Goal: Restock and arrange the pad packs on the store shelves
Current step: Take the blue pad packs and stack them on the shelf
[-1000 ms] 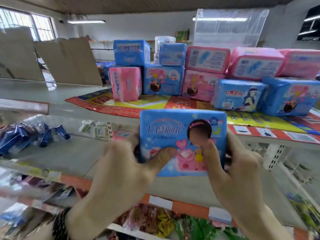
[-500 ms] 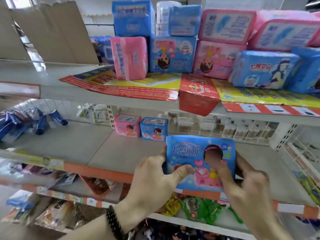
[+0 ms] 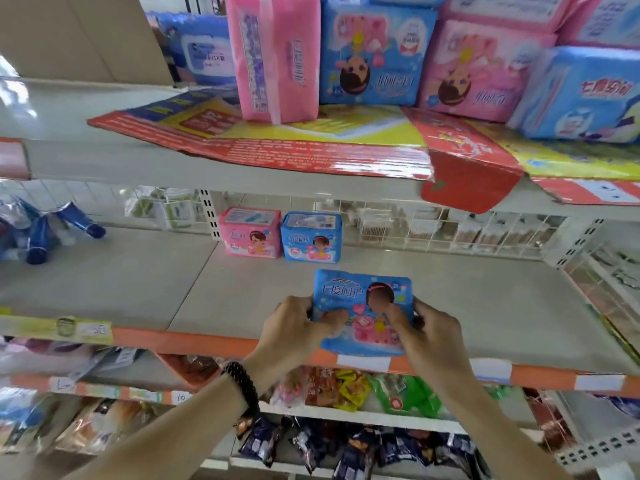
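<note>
I hold a blue pad pack (image 3: 349, 296) upright over the front of the grey middle shelf (image 3: 485, 306). My left hand (image 3: 294, 330) grips its left side, thumb across the front. My right hand (image 3: 427, 329) grips its right side the same way. At the back of that shelf stand a small pink pad pack (image 3: 251, 235) and a small blue pad pack (image 3: 310, 237), side by side. On the top shelf sit several larger pink and blue pad packs (image 3: 375, 55), standing on a flattened red and yellow carton (image 3: 311, 147).
Blue tubes (image 3: 45, 230) lie at the far left of the middle shelf. A wire grid (image 3: 450, 230) backs the shelf. Snack bags (image 3: 363, 389) fill the lower shelves. An orange price rail (image 3: 194, 342) runs along the shelf's front edge.
Both hands have carried the blue pack down from the top shelf's level to the middle shelf. My view has tilted down and moved closer to the shelves.
</note>
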